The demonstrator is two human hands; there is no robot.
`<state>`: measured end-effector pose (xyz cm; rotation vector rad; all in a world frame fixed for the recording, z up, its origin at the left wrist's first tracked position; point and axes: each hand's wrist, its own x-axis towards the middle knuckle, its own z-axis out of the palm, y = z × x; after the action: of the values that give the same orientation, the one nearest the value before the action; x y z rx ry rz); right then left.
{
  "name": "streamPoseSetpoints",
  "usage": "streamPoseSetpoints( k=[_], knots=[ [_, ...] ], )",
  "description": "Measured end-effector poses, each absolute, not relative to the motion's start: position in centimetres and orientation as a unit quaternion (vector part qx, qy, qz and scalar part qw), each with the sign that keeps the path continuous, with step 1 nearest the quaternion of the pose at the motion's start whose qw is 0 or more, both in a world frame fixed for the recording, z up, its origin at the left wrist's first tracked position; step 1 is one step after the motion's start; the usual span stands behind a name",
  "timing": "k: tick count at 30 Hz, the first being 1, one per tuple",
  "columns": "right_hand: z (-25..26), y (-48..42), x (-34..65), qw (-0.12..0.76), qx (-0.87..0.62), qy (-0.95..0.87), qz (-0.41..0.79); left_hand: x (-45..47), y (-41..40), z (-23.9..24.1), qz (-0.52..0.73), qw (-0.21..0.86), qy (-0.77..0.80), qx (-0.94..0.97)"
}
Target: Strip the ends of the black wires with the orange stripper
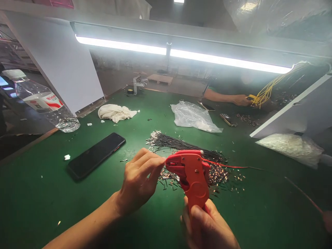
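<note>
An orange-red wire stripper [197, 183] is gripped by its handles in my right hand [210, 224], its jaws pointing left. My left hand [142, 176] is closed, thumb and fingertips pinched right at the jaws; whatever they hold is too small to make out. Behind the tool's head a thin red wire [233, 166] runs off to the right. Beneath and beyond the stripper lies a bundle of black wires [181, 142] with bright metal ends. Many short scraps of wire and insulation [219, 174] are scattered around it on the green table [103, 211].
Left of my hand lies a black phone [97, 155], with a plastic bottle [46, 102] beyond it. A cream cloth [116, 113] and a clear plastic bag [194, 116] sit farther back. Another person's hand [242, 100] holds a yellow tool near yellow wires [269, 84].
</note>
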<state>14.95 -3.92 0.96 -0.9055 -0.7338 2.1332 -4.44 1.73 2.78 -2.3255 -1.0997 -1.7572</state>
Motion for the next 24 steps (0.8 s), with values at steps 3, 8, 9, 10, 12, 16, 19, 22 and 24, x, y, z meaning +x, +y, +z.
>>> streamPoseSetpoints(
  k=[3,8,9,10,12,16,19,22,24],
  knots=[
    [0.84,-3.45,15.1,0.333,-0.306,-0.285,0.845,-4.41,1.74,2.89,-0.569,0.017,-0.35,-0.744],
    [0.95,-3.05,15.19,0.322,-0.248,-0.317,0.857,-4.46,1.76,2.86,-0.566,0.02,-0.351,-0.746],
    [0.99,-3.05,15.19,0.322,-0.248,-0.322,0.855,-4.47,1.76,2.86,-0.564,0.022,-0.352,-0.747],
    [1.02,-3.06,15.17,0.32,-0.248,-0.324,0.855,-4.5,1.77,2.86,-0.562,0.025,-0.352,-0.748],
    [1.05,-3.1,15.11,0.314,-0.252,-0.325,0.856,-4.56,1.79,2.89,-0.561,0.028,-0.353,-0.749],
    [1.11,-3.28,14.97,0.331,-0.284,-0.307,0.846,-4.66,1.84,2.92,-0.561,0.035,-0.356,-0.747],
    [1.11,-3.51,15.06,0.337,-0.317,-0.291,0.837,-4.62,1.87,2.9,-0.558,0.041,-0.361,-0.746],
    [0.89,-3.81,15.29,0.336,-0.337,-0.292,0.829,-4.52,1.9,2.85,-0.555,0.046,-0.37,-0.744],
    [0.74,-3.94,15.41,0.35,-0.336,-0.294,0.824,-4.5,1.93,2.8,-0.554,0.05,-0.375,-0.742]
  ],
)
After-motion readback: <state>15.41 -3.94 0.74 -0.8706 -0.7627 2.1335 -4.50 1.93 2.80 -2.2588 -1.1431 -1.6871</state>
